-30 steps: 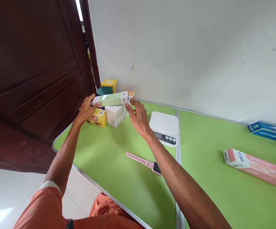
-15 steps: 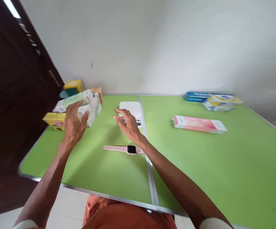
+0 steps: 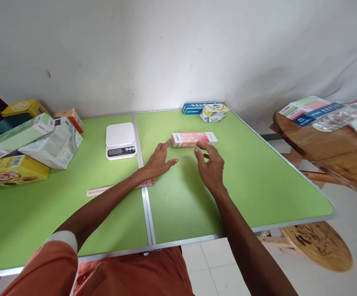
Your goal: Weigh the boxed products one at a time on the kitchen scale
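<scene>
A long pink and white box (image 3: 189,139) lies on the green table. My left hand (image 3: 160,161) is just left of the box's near-left corner, fingers apart and nothing in it. At the box's near-right side hovers my right hand (image 3: 209,164), its thumb and fingers curved and parted, holding nothing; its fingertips overlap the box's edge in view, and I cannot tell whether they touch. A pink watch strap (image 3: 98,191) passes under my left forearm, which hides the watch face. Behind that arm sits a white kitchen scale (image 3: 120,139) with a dark display.
Several boxes, including a yellow box (image 3: 18,169) and a light green box (image 3: 19,135), are piled at the left. A blue box (image 3: 193,107) and a yellow-white box (image 3: 214,112) stand by the wall. At right are a wooden table (image 3: 323,144) and a wooden stool (image 3: 318,245).
The view has swung right. Both hands have moved rightward, the left from beside the piled boxes and the right from over the scale, to the two ends of the pink box.
</scene>
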`<state>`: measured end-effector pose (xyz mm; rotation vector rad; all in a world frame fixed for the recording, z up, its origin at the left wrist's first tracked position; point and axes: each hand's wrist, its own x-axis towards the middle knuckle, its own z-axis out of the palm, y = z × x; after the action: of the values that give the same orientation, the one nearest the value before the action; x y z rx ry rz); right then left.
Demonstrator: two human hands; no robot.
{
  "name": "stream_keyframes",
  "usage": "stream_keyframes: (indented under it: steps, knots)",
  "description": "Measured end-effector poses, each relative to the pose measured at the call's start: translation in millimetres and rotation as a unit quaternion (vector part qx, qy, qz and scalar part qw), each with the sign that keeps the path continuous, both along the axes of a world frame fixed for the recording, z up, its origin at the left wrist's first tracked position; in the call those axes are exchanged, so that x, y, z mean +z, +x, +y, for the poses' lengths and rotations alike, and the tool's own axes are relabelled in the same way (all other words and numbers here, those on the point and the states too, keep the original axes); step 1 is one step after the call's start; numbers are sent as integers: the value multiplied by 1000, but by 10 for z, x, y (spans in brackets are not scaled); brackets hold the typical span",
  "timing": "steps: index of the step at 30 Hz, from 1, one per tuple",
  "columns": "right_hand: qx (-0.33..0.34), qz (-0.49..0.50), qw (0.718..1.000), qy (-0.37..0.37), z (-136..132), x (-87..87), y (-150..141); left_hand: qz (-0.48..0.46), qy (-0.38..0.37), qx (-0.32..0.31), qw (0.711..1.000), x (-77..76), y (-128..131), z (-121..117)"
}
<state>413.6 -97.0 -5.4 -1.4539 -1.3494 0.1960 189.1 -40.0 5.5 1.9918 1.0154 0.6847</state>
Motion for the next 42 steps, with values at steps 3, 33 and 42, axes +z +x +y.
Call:
stream_keyframes:
  steps: [3, 33, 42]
  knots:
    - [-101, 7, 995, -4, 150, -137, 516, 27, 17, 16, 999, -61, 334, 320]
    - [150, 155, 976, 26, 896, 277, -1092, -10, 130, 271, 954, 548, -1576, 485]
    - [217, 150, 965, 6, 1269, 113, -1837, -63, 77, 310, 945, 141, -2363, 747]
